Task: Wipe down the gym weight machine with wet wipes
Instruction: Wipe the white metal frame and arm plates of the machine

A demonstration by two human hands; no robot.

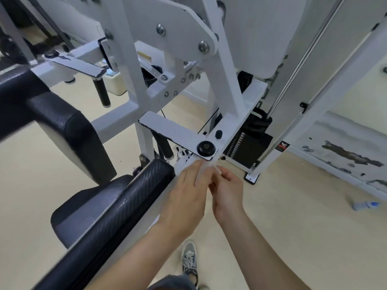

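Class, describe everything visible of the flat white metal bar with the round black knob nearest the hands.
The flat white metal bar looks painted, its edges chipped dark. It lies level, running from upper left to lower right, fixed to the white machine frame by a round black knob at its near end. A white wet wipe sits just below that end; contact unclear.

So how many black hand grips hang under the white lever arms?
2. One black grip hangs under the far lever arm at upper left; the other grip hangs under the near lever arm, mid-frame. More may be hidden behind the frame.
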